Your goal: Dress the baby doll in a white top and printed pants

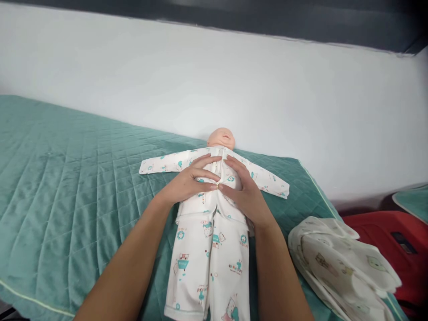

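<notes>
A baby doll point(221, 137) lies on its back, its bald head near the wall, dressed in a white printed top point(197, 203) and matching trousers point(190, 263). Both sleeves stretch out sideways. My left hand point(194, 176) rests on the chest from the left, fingers spread, its thumb at the front edge of the top. From the right, my right hand point(242, 187) grips the same front edge, thumb and fingers on the cloth. Both thumb tips meet at the middle of the chest. The fastening between them is too small to make out.
A green quilted cover point(83, 178) lies under the doll. White printed cloth point(337, 263) is bundled at the right edge, beside a red plastic object point(394, 240). A white wall point(200, 80) rises behind.
</notes>
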Motion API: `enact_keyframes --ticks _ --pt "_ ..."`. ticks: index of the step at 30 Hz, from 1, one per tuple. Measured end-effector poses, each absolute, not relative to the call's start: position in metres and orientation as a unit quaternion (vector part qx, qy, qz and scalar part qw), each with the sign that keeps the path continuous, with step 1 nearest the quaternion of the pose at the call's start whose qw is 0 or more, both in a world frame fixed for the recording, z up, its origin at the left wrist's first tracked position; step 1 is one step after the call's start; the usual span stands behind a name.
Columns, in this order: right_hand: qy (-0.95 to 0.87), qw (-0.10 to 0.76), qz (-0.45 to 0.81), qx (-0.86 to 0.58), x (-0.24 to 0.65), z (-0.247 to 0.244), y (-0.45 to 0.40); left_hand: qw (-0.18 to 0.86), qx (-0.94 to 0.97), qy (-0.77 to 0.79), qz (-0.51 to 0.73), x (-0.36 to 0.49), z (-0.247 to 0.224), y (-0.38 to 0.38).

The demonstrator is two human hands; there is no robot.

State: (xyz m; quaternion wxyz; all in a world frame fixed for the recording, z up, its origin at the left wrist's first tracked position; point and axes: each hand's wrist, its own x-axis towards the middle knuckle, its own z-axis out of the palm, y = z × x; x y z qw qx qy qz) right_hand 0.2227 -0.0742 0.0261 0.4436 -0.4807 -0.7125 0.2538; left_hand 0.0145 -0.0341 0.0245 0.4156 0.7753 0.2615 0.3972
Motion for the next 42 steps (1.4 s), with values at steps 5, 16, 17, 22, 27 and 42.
enact_keyframes --ticks 5,16,17,22,27,42 --pt "-0.714 0.442 0.247 -0.484 0.2221 0.0257 -0.0741 0.417 0.775 0.257 0.399 0.0151 0.0244 -0.0343" --pt "-0.712 0.438 0.234 -0.496 0.2207 0.0262 -0.0749 0.409 0.785 0.258 0.388 0.0149 0.0245 -0.0332" --pt "-0.713 0.439 0.231 -0.496 0.2206 0.0259 -0.0749 0.404 0.785 0.261 0.389 0.0154 0.0253 -0.0337" --pt "-0.735 0.450 0.208 -0.463 0.2215 0.0231 -0.0751 0.372 0.794 0.280 0.391 0.0193 0.0301 -0.0373" --pt "-0.742 0.452 0.202 -0.451 0.2187 0.0259 -0.0779 0.366 0.792 0.291 0.391 0.0209 0.0323 -0.0392" --pt "-0.499 0.656 0.347 -0.447 0.2136 0.0282 -0.0750 0.448 0.723 0.306 0.427 0.0175 0.0310 -0.0366"
